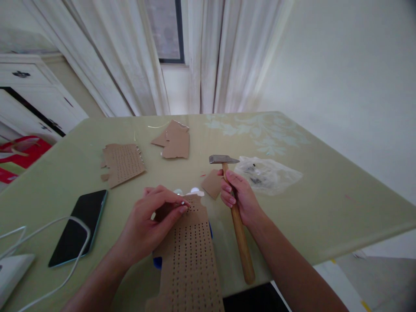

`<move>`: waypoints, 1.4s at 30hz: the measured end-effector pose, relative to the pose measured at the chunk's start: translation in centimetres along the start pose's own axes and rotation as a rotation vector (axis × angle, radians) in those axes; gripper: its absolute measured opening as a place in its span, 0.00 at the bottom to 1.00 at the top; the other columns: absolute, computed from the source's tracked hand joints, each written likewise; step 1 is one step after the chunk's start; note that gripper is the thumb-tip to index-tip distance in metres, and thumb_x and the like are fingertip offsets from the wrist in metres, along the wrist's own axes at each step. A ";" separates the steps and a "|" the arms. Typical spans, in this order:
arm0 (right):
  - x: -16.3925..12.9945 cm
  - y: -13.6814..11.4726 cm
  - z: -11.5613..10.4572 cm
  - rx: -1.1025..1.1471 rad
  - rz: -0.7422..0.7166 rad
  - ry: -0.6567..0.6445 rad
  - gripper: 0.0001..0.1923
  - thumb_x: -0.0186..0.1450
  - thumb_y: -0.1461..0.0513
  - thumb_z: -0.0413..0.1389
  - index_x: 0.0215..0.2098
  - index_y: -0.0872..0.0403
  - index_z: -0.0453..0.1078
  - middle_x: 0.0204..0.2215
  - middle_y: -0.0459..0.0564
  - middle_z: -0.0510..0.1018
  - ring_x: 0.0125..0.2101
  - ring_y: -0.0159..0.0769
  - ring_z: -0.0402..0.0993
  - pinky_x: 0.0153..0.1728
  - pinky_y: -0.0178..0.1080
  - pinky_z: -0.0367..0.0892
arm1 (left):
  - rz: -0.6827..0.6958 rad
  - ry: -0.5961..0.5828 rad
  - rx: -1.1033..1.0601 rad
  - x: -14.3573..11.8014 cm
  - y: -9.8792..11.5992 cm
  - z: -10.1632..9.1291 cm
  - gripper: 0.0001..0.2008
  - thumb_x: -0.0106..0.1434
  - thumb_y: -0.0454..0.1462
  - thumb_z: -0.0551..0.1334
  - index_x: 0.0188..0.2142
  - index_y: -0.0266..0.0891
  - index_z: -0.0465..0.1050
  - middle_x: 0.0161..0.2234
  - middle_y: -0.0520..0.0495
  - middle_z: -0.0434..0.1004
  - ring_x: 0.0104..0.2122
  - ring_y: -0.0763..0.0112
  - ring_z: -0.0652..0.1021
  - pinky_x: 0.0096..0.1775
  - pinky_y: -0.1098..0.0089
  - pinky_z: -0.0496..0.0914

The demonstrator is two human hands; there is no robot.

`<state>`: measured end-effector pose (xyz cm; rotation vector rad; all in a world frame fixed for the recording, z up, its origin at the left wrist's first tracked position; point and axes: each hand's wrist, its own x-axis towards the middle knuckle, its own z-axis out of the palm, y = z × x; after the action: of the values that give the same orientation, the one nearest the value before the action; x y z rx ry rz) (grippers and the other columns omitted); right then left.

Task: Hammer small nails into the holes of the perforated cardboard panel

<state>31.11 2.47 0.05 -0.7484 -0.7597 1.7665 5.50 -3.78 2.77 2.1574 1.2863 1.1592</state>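
My left hand (pixel 146 223) is closed in a pinch over the far end of a long brown cardboard piece (pixel 191 260) punched with rows of small holes. Between its thumb and index finger shows the small bright head of a nail (pixel 183 203); the rest of it is hidden by the fingers. Something blue, mostly covered, lies beneath the cardboard. To the right, my right hand (pixel 240 197) is wrapped round the upper handle of a hammer (pixel 243 247). Its metal head points up and away from me, held apart from the cardboard.
Another perforated cardboard piece (pixel 125 164) and torn cardboard scraps (pixel 175 141) lie farther back. A clear plastic bag (pixel 269 175) with small dark items rests beyond my right hand. On the left are a phone (pixel 79 229), a white cable (pixel 61 219) and a white device (pixel 14 273).
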 end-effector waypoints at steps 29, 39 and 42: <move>0.0 0.0 0.0 -0.010 0.006 0.013 0.24 0.62 0.48 0.74 0.44 0.55 0.76 0.20 0.33 0.65 0.12 0.20 0.52 0.11 0.27 0.53 | 0.043 -0.053 0.067 0.0 0.3 0.1 0.03 0.73 0.40 0.68 0.42 0.49 0.83 0.34 0.53 0.86 0.30 0.67 0.77 0.41 0.58 0.65; 0.0 0.1 0.2 -0.046 0.004 0.020 0.24 0.62 0.47 0.74 0.43 0.55 0.76 0.20 0.33 0.65 0.12 0.20 0.52 0.11 0.27 0.53 | 0.112 -0.057 0.074 0.1 0.6 0.3 0.03 0.73 0.37 0.68 0.40 0.48 0.82 0.33 0.55 0.86 0.31 0.66 0.78 0.41 0.58 0.64; 0.0 0.2 0.2 -0.087 -0.009 0.004 0.23 0.63 0.46 0.73 0.43 0.54 0.76 0.20 0.33 0.65 0.12 0.21 0.52 0.11 0.27 0.53 | 0.091 -0.070 0.068 0.2 0.7 0.4 0.04 0.72 0.38 0.67 0.39 0.48 0.82 0.33 0.55 0.87 0.32 0.66 0.79 0.41 0.58 0.64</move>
<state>30.83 2.36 0.07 -0.8054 -0.8407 1.7320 6.22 -3.91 3.09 2.3064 1.2254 1.0783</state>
